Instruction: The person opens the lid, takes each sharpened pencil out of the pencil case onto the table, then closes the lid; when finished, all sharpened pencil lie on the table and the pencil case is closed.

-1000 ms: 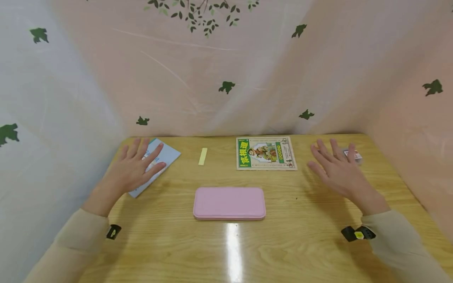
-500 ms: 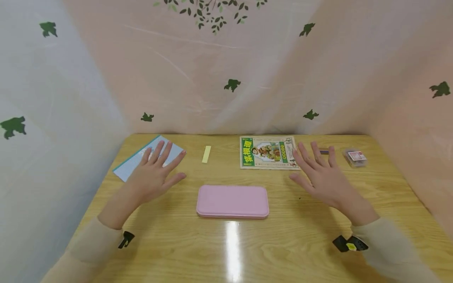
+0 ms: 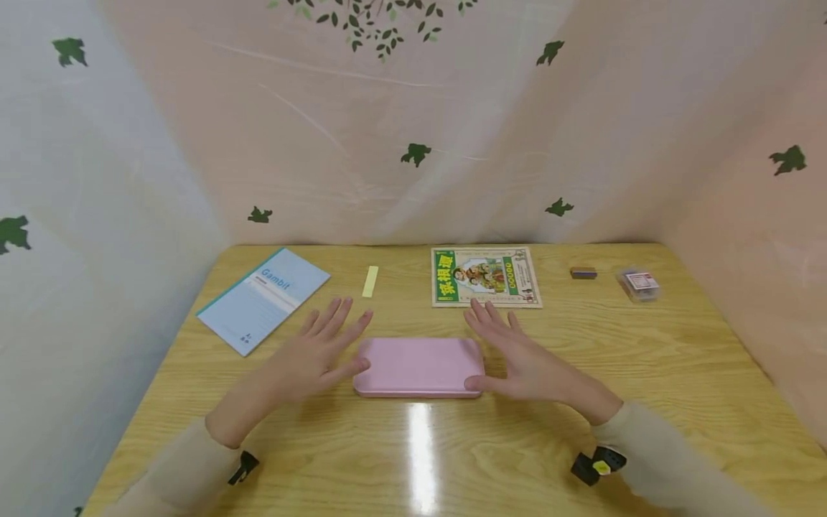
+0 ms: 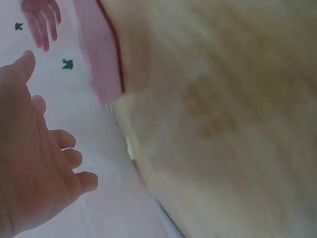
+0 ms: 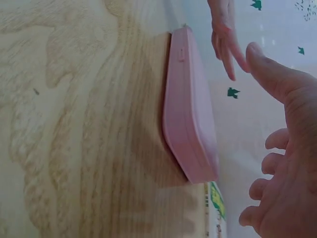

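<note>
A pink pencil case (image 3: 416, 366) lies closed, flat on the wooden table, with a small clasp on its side in the right wrist view. At its left end hovers my left hand (image 3: 310, 359), fingers spread and thumb over the case's edge. My right hand (image 3: 523, 359) is held likewise at the opposite end, its thumb over the near right corner. Both wrist views show a gap between each palm and the pink case (image 5: 190, 109), and neither hand holds anything.
Behind the left hand lies a light blue notebook (image 3: 265, 300). Farther back are a yellow strip (image 3: 370, 281), an illustrated green-and-cream booklet (image 3: 487, 277), a small dark block (image 3: 583, 273) and a little clear box with a label (image 3: 639, 284). A patterned cloth (image 3: 336, 143) hangs behind the table.
Both hands have moved inward and nearer, from above the table's sides to the two ends of the pencil case. The notebook and the small block have come into full view.
</note>
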`<state>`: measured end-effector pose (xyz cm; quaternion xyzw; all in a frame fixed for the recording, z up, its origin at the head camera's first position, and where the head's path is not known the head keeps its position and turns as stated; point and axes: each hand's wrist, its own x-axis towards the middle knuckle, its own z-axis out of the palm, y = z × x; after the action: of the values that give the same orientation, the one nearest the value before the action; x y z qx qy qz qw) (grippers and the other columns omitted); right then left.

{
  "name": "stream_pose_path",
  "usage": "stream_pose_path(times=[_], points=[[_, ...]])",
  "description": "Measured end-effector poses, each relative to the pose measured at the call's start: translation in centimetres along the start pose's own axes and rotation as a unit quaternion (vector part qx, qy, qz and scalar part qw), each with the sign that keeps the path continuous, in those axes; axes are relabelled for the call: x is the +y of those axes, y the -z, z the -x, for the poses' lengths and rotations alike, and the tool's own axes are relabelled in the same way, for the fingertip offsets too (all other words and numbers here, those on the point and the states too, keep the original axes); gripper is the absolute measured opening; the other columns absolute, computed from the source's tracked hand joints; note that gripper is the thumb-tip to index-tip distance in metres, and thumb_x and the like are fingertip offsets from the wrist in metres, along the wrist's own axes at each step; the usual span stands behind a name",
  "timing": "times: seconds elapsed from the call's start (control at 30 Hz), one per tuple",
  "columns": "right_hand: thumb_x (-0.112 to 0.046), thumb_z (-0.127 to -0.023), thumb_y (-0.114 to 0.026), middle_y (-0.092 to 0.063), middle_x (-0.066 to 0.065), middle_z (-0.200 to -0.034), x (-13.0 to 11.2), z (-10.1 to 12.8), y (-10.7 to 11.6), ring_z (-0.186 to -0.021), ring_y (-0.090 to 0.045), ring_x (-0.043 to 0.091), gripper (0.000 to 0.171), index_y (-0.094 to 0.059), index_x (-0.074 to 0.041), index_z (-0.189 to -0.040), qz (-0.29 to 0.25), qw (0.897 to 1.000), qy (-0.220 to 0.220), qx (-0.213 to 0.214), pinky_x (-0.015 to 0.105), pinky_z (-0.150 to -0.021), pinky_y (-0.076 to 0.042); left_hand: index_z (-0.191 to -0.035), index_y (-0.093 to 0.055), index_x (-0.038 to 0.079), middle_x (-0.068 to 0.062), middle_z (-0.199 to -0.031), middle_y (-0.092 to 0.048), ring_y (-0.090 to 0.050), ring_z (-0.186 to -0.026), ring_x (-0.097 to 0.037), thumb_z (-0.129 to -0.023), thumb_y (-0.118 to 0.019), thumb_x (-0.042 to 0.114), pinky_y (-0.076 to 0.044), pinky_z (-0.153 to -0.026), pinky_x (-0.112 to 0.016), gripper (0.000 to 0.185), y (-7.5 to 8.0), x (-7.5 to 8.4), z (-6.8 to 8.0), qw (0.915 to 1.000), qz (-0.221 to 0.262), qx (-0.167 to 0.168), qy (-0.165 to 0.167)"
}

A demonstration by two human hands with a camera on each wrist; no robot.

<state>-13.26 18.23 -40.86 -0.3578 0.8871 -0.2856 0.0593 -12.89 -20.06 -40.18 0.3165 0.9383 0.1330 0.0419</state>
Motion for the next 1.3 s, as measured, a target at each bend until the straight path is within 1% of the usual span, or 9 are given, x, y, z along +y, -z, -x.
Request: stream_pose_path(times=[0.1, 0.23, 0.4, 0.6, 0.7, 0.87, 0.97, 1.13, 1.3], points=[[-0.056, -0.085, -0.077, -0.004, 0.016, -0.167, 0.2, -0.4, -0.8, -0.152, -0.006, 0.043, 0.109, -0.019, -0.003, -0.162, -0.015, 1.000, 0.006, -0.005, 0.069, -0.118, -0.009, -0.164, -0.018, 0.023, -0.020, -0.167, -0.005, 0.000, -0.154, -0.036, -0.104, -0.042, 0.059, -0.012, -0.121, -0.064, 0.074, -1.2, 0.2, -0.3, 0.9997, -0.007, -0.003, -0.023], [-0.055, -0.079, -0.083, -0.006, 0.016, -0.167, 0.4, -0.9, -1.6, -0.152, -0.008, 0.042, 0.119, -0.014, -0.005, -0.162, -0.047, 0.999, -0.015, -0.015, 0.059, -0.121, -0.015, -0.164, -0.019, 0.021, -0.022, -0.166, -0.008, -0.004, -0.153, -0.040, -0.104, -0.039, 0.060, -0.013, -0.122, -0.063, 0.074, -2.5, 0.6, -0.7, 0.9990, -0.003, -0.013, -0.043], [-0.048, -0.074, -0.089, -0.011, 0.018, -0.166, 0.3, -1.1, -2.3, -0.151, -0.011, 0.042, 0.125, -0.012, -0.003, -0.162, -0.071, 0.996, -0.035, -0.027, 0.054, -0.122, -0.016, -0.164, -0.020, 0.021, -0.023, -0.166, -0.009, -0.006, -0.153, -0.041, -0.103, -0.040, 0.061, -0.014, -0.122, -0.061, 0.075, -3.2, 1.0, -1.1, 0.9985, 0.003, -0.013, -0.053], [-0.048, -0.073, -0.089, -0.023, 0.021, -0.163, 0.2, -1.5, -2.6, -0.148, -0.026, 0.041, 0.120, -0.022, -0.002, -0.161, -0.043, 0.998, -0.028, -0.029, 0.053, -0.121, -0.024, -0.163, -0.020, 0.021, -0.022, -0.166, -0.009, -0.007, -0.152, -0.041, -0.103, -0.040, 0.060, -0.015, -0.121, -0.061, 0.074, -3.5, 1.2, -1.5, 0.9979, 0.014, -0.028, -0.057], [-0.049, -0.072, -0.089, -0.027, 0.021, -0.162, 0.1, -1.7, -2.5, -0.147, -0.029, 0.041, 0.118, -0.026, -0.002, -0.159, -0.029, 0.999, -0.030, -0.030, 0.052, -0.120, -0.026, -0.164, -0.018, 0.021, -0.022, -0.166, -0.009, -0.007, -0.152, -0.041, -0.104, -0.040, 0.060, -0.016, -0.122, -0.061, 0.075, -3.6, 1.3, -1.7, 0.9975, 0.012, -0.038, -0.058], [-0.051, -0.074, -0.088, -0.022, 0.025, -0.162, 0.1, -1.8, -2.5, -0.144, -0.034, 0.042, 0.108, -0.038, 0.003, -0.154, -0.003, 0.999, -0.024, -0.032, 0.052, -0.117, -0.033, -0.164, -0.015, 0.023, -0.021, -0.166, -0.007, -0.006, -0.153, -0.040, -0.103, -0.040, 0.061, -0.015, -0.123, -0.059, 0.076, -3.5, 1.6, -1.9, 0.9975, 0.010, -0.046, -0.054], [-0.052, -0.074, -0.087, -0.021, 0.026, -0.162, 0.1, -1.9, -2.5, -0.143, -0.035, 0.042, 0.107, -0.040, 0.003, -0.152, 0.011, 0.999, -0.020, -0.032, 0.051, -0.116, -0.035, -0.164, -0.015, 0.023, -0.021, -0.166, -0.006, -0.006, -0.153, -0.039, -0.103, -0.039, 0.061, -0.014, -0.123, -0.059, 0.075, -3.4, 1.8, -1.9, 0.9974, 0.009, -0.050, -0.051], [-0.055, -0.073, -0.087, -0.037, 0.021, -0.157, -0.1, -2.0, -2.4, -0.143, -0.037, 0.041, 0.108, -0.040, 0.000, -0.154, 0.024, 0.998, -0.029, -0.040, 0.052, -0.116, -0.034, -0.163, -0.024, 0.020, -0.023, -0.166, -0.011, -0.008, -0.152, -0.042, -0.104, -0.043, 0.058, -0.016, -0.122, -0.060, 0.072, -3.4, 1.9, -1.7, 0.9971, 0.009, -0.050, -0.056], [-0.055, -0.072, -0.087, -0.047, 0.018, -0.151, -0.1, -2.1, -2.4, -0.136, -0.048, 0.036, 0.105, -0.045, -0.003, -0.152, 0.039, 0.998, -0.024, -0.033, 0.051, -0.113, -0.040, -0.162, -0.029, 0.021, -0.020, -0.166, -0.016, -0.012, -0.152, -0.041, -0.103, -0.044, 0.058, -0.018, -0.123, -0.057, 0.071, -3.4, 1.9, -1.7, 0.9970, 0.015, -0.058, -0.049]])
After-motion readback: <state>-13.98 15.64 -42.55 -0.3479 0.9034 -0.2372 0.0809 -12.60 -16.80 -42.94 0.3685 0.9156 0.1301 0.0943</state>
